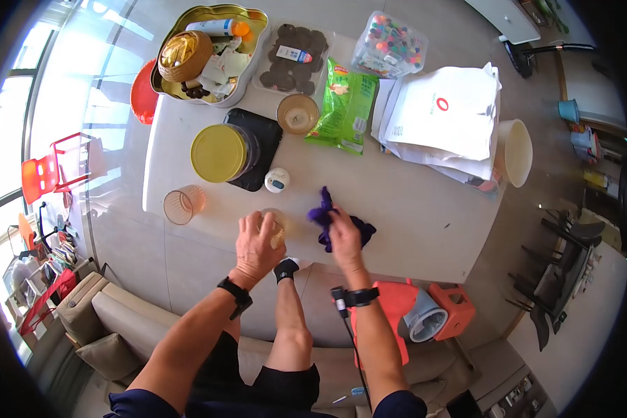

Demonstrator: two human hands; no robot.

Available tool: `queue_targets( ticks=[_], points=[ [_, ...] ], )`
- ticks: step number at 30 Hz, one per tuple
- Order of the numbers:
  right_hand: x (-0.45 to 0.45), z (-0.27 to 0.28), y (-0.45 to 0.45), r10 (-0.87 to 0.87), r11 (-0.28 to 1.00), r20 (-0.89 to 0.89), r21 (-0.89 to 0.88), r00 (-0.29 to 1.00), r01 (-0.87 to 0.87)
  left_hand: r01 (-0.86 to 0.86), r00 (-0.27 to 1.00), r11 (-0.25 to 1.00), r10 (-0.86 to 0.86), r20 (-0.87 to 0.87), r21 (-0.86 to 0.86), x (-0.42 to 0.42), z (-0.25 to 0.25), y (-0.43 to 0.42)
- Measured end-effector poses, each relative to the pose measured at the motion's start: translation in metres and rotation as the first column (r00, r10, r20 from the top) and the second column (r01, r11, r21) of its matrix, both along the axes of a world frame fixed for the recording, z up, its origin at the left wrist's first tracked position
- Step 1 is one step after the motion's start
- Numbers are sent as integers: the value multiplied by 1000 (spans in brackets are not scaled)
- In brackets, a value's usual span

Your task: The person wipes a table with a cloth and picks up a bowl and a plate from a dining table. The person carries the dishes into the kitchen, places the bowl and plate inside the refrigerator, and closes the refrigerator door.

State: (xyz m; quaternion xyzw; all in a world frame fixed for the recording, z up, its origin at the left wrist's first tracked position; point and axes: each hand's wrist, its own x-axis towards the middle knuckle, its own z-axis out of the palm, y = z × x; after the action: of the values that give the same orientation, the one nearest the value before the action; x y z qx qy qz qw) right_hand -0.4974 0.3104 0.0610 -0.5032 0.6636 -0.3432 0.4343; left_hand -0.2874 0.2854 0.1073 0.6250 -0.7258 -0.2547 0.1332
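My left hand (pixel 259 240) is closed round the top of a small clear drinking glass (pixel 279 238) near the table's front edge; the fingers hide much of it. To the right, my right hand (pixel 345 237) grips a dark purple cloth (pixel 361 230), bunched up, with one end sticking up past the fingers and the rest lying on the table. A second ribbed glass (pixel 182 205), pinkish, stands to the left. Just beyond my left hand is a small white round device (pixel 276 180) with a display.
On the white table (pixel 425 223) are a yellow-lidded jar (pixel 219 152), a black flat tray (pixel 261 136), a candle glass (pixel 298 114), a green snack bag (pixel 345 104), papers (pixel 442 111), a tin (pixel 247 83) and plastic boxes (pixel 390 43). A red stool (pixel 384 299) stands below the front edge.
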Motion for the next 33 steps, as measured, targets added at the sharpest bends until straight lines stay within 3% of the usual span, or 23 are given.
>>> queue_targets(
  ticks=[1,2,4,5,6,8,9,11,12,14,15,16,17,18,20,25,28,29,32,33],
  points=[
    [-18,9,-1,-122,974,325,220,938,51,-7,1000,1000,7,-6,4,6,3,-1],
    [-37,23,-6,-295,903,578,429,761,23,-3,1000,1000,3,-10,7,12,3,-2],
    [-64,42,-12,-386,908,773,415,504,58,-14,1000,1000,14,-18,-23,24,2,-4],
    [-77,46,-12,-345,930,785,360,514,74,-18,1000,1000,17,-21,-20,30,2,-4],
    [-97,27,0,-313,948,768,285,559,140,-11,1000,1000,10,-28,-19,35,2,-4],
    [-148,-7,27,-430,878,348,374,833,297,-5,1000,999,3,-23,-47,45,3,-4],
    [-152,-3,33,-438,876,341,370,832,309,-16,1000,998,14,-17,-61,48,5,-3],
    [-152,4,39,-742,658,-10,182,670,731,-18,1000,998,18,-7,-60,55,14,0],
    [-148,7,37,-745,654,-10,185,666,734,-28,1000,998,28,11,-57,58,16,2],
    [-123,6,28,-526,842,-346,-86,777,532,-22,999,997,24,33,-69,62,19,10],
    [-104,-3,21,-461,882,-313,-64,830,466,-42,999,998,43,21,-47,64,24,14],
    [-78,-19,18,-376,923,-462,-115,803,366,-64,998,998,64,14,-27,67,28,16],
    [-53,-6,-5,-163,981,-641,-21,750,195,-53,998,998,54,26,-38,69,33,19],
    [-22,-15,-4,-165,986,-769,-124,618,110,-48,998,998,50,45,-41,72,35,22],
    [24,-13,-8,-157,985,-763,-72,627,158,-126,992,991,125,29,35,78,39,33],
    [92,-14,8,-57,998,-710,-25,702,56,-196,979,977,190,72,83,102,54,50],
    [93,-24,11,-198,973,-572,-214,796,89,-207,973,975,196,122,85,115,65,55],
    [91,-26,7,-335,928,-525,-329,782,177,-198,973,977,187,132,74,120,68,56],
    [91,-8,1,-417,894,-388,-340,822,292,-304,952,947,298,67,109,117,78,54],
    [95,3,1,-384,905,-387,-340,838,257,-304,952,946,298,68,110,118,77,53]
  ],
)
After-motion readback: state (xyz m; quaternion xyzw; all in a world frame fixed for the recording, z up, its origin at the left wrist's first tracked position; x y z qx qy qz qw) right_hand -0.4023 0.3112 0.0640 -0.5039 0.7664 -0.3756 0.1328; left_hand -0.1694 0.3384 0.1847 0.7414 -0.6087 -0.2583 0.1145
